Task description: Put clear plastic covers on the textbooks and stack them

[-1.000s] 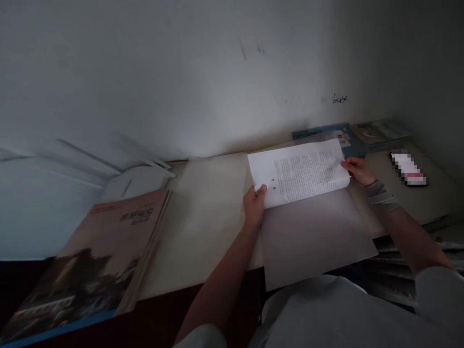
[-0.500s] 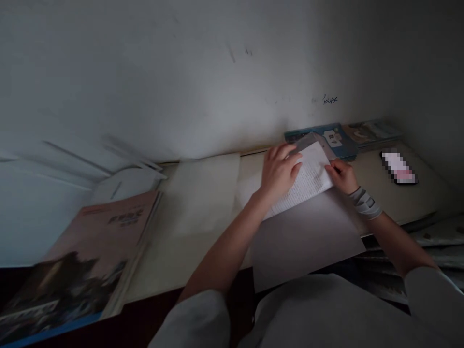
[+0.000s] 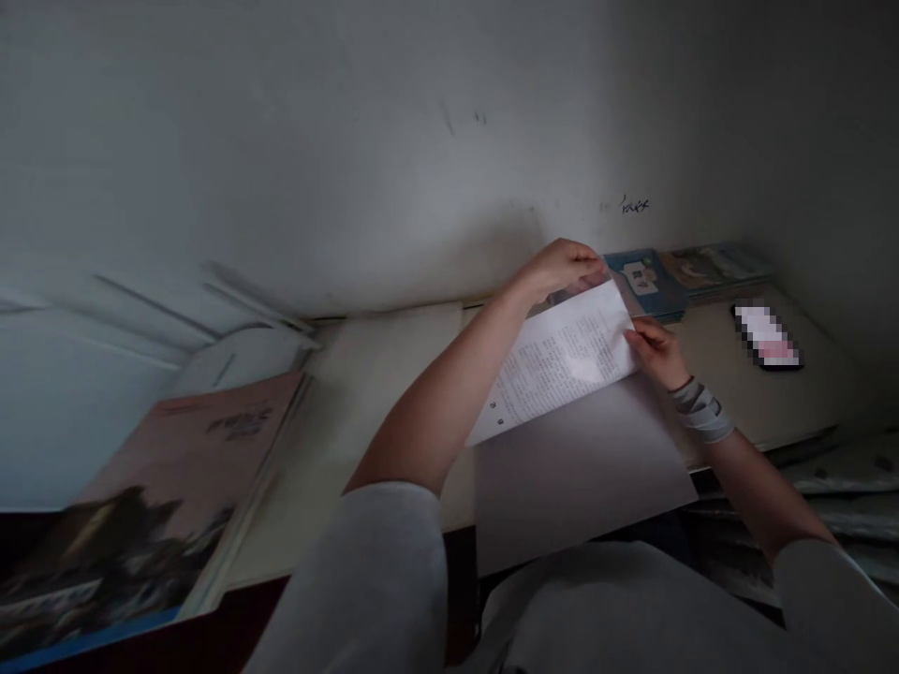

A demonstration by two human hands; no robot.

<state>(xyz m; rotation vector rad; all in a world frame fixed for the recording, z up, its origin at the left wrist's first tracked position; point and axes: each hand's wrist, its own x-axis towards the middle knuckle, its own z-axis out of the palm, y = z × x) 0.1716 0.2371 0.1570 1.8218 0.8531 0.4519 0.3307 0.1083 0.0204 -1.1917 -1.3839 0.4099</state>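
A printed white page (image 3: pixel 568 351), with a clear glossy sheet along its upper part, is held up over a large plain sheet (image 3: pixel 582 477). My left hand (image 3: pixel 566 267) pinches the clear sheet (image 3: pixel 605 271) at its upper edge. At the page's right edge, my right hand (image 3: pixel 656 351) is closed on the paper between thumb and fingers; a grey band (image 3: pixel 702 409) circles that wrist. The page's lower left part is hidden behind my left forearm.
Blue books (image 3: pixel 646 285) and another book stack (image 3: pixel 720 265) lie against the wall. A phone (image 3: pixel 767 335) with a blurred screen is at the right. A large pink-covered book (image 3: pixel 175 468) lies at the left edge of the table (image 3: pixel 302 468).
My left hand has risen from over the page to its upper edge and closed on the clear sheet. More print shows. My right hand keeps its hold.
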